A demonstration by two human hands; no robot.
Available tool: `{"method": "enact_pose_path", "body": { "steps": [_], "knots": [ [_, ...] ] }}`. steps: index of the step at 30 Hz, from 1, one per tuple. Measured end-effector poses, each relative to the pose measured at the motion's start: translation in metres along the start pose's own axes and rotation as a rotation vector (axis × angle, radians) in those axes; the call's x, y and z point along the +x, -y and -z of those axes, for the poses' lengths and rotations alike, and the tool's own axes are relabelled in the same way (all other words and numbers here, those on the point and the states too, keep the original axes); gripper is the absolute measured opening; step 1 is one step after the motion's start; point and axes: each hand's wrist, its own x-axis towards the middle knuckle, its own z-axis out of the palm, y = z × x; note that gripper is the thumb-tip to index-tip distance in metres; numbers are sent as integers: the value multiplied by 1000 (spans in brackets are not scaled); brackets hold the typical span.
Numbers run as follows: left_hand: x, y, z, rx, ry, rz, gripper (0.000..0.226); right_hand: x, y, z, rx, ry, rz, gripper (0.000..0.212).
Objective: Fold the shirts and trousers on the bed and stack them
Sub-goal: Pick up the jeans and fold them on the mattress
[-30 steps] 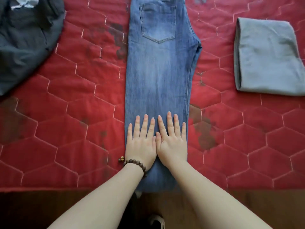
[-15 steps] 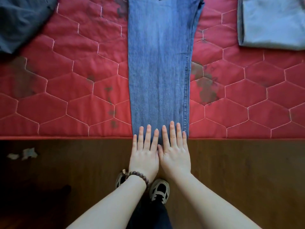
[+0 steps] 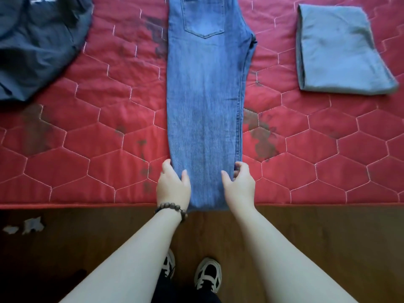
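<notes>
Palms that lay flat on the jeans [image 3: 205,110] now curl around the leg end: I take it smoothing is done and folding starts. My left hand [image 3: 173,186] and right hand [image 3: 239,185] pinch opposite edges (thumbs on top), denim stretching ahead between them.

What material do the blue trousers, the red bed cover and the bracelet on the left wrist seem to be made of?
Blue trousers: likely denim, faded matte weave, with a stitched back pocket. Red bed cover: looks like padded quilted fabric, with pale stitching in hexagons and dark stains. Bracelet: round dark brown beads, possibly wood; too small to be sure.
</notes>
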Motion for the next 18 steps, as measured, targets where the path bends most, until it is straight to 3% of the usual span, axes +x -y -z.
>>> {"method": "enact_pose_path", "body": {
  "steps": [3,6,10,15,18],
  "knots": [
    [5,-1,2,-56,-51,-66,18,7,0,0,-46,34,-12,18],
    [4,-4,4,-212,-89,-98,17,5,-1,8,-10,-38,69,32],
    [0,-9,-1,-335,-139,-135,15,-1,-6,17,66,-242,170,30],
    [-3,5,-18,-158,53,142,13,8,-27,14,-92,-7,-86,18],
    [-1,4,-16,-112,74,105,19,13,-28,18,-126,-12,-75,22]
  ]
}}
